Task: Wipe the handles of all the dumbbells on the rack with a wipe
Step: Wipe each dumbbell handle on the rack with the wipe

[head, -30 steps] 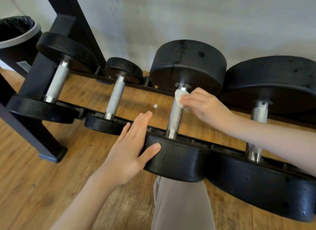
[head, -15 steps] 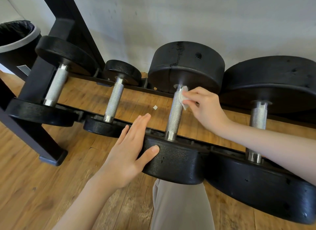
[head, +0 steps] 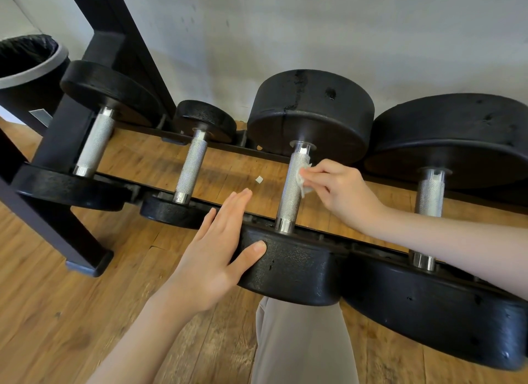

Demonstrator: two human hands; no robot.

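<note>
Several black dumbbells with knurled steel handles lie across a low black rack (head: 71, 143). My right hand (head: 340, 192) pinches a small white wipe (head: 303, 180) against the right side of the third dumbbell's handle (head: 291, 195), about a third of the way down from its far end. My left hand (head: 217, 249) lies flat with straight fingers against the near head (head: 291, 269) of that same dumbbell, thumb on its front face. The other handles, at the far left (head: 95, 143), second from left (head: 193, 166) and right (head: 430, 195), are untouched.
A black-lined bin (head: 25, 69) stands at the far left by the wall. A small white scrap (head: 259, 179) lies on the wooden floor under the rack. My trouser leg (head: 300, 340) is just below the near dumbbell heads. The rack's foot (head: 88, 260) juts out at left.
My right hand has slid the wipe from the far end of the third handle down along its right side toward me. The left hand has stayed on the dumbbell head.
</note>
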